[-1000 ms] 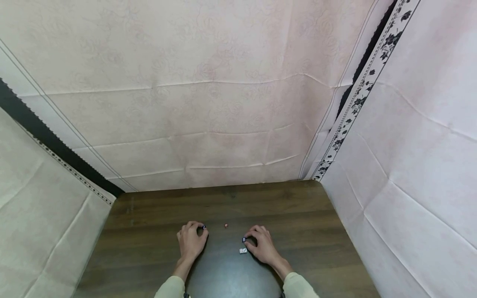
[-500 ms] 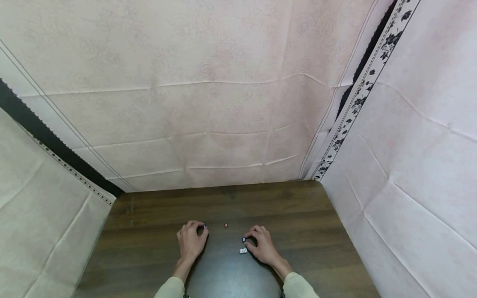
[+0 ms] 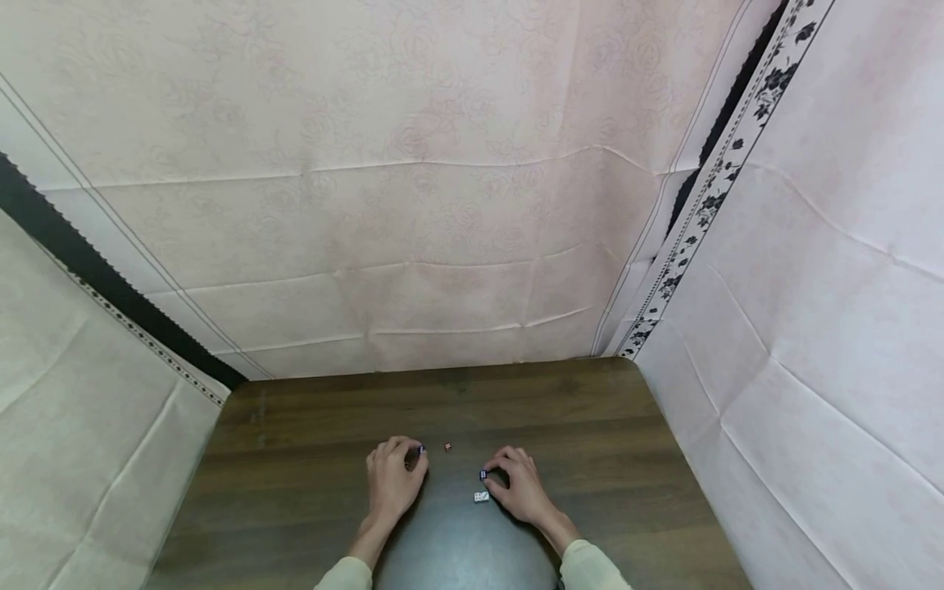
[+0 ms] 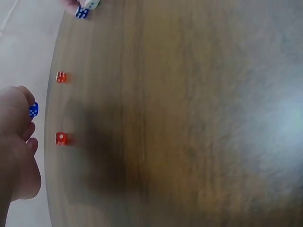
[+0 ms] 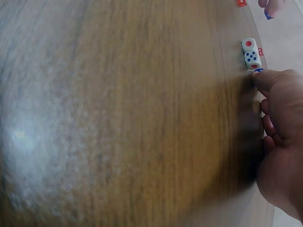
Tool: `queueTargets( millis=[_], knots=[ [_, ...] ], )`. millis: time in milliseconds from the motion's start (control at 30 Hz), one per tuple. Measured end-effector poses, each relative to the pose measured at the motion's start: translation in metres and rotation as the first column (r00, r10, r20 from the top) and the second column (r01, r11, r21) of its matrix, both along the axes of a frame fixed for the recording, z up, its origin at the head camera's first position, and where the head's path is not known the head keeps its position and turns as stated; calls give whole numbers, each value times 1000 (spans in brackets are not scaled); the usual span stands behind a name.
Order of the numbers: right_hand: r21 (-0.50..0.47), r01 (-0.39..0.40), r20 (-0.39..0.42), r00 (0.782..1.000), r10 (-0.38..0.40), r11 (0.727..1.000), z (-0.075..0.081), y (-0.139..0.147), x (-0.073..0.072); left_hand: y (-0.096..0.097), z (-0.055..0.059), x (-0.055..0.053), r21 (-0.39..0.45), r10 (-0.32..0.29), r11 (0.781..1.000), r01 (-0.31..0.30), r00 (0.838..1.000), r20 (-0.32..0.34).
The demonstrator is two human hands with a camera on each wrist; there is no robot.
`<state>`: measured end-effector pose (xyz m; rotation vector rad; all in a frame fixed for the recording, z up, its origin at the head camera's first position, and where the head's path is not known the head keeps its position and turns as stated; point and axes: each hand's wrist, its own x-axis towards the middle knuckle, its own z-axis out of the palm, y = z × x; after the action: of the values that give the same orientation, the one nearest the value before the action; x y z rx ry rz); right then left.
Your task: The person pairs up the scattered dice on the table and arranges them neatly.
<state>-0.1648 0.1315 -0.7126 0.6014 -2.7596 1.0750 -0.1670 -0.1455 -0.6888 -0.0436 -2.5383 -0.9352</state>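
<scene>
My left hand (image 3: 394,479) pinches a blue die (image 4: 33,109) between thumb and fingertips; in the left wrist view it looks raised off the table. A second blue die (image 3: 483,474) sits at the fingertips of my right hand (image 3: 519,487), which grips it with thumb and index finger. Two white dice (image 3: 481,496) stand side by side, just nearer me than that blue die. One red die (image 3: 447,447) rests between the hands. Another red die (image 4: 61,138) shows in the left wrist view, close to the left hand; in the head view that hand mostly covers it.
The dice are on a brown wood-grain table (image 3: 575,410) with a glossy reflection near its front. Pale patterned cloth (image 3: 457,205) hangs behind it, and more cloth panels (image 3: 811,328) flank both sides.
My left hand has shifted to the right with its blue die, toward the red die. The right hand and the white dice have stayed in place.
</scene>
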Motion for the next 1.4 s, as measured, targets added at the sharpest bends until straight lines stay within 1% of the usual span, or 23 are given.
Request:
queueTargets(
  millis=[167, 267, 400, 567, 700, 767, 900, 1167, 1400],
  knots=[
    [-4, 2, -11, 1000, -2, 1000, 0, 0, 0, 11, -2, 8, -1, -37, 999, 37, 999, -38],
    [-9, -2, -20, 1000, 2, 1000, 0, 0, 0, 16, -3, 13, 11, -71, 997, 72, 997, -38],
    [-7, -5, -30, 1000, 4, 1000, 0, 0, 0, 23, -3, 19, 23, -139, 990, 139, 990, -3],
    [-2, -7, -30, 1000, 6, 1000, 0, 0, 0, 30, -5, 24, 8, -228, 974, 228, 973, 34],
    [4, -7, -14, 1000, 7, 1000, 1, 0, 0, 34, -8, 27, 14, -276, 961, 275, 959, 70],
    [7, -8, -11, 1000, 8, 1000, 2, 0, 0, 36, -10, 28, 17, -290, 957, 290, 954, 68],
    [6, -8, -26, 1000, 8, 1000, 1, 0, 0, 42, -11, 29, -6, -302, 953, 303, 951, 60],
    [8, -8, -29, 1000, 8, 1000, -1, 0, 0, 53, -13, 28, -56, -295, 952, 301, 950, 98],
    [9, -5, -21, 1000, 6, 1000, 0, -1, 1, 59, -15, 23, -84, -297, 950, 302, 952, 69]
  ],
)
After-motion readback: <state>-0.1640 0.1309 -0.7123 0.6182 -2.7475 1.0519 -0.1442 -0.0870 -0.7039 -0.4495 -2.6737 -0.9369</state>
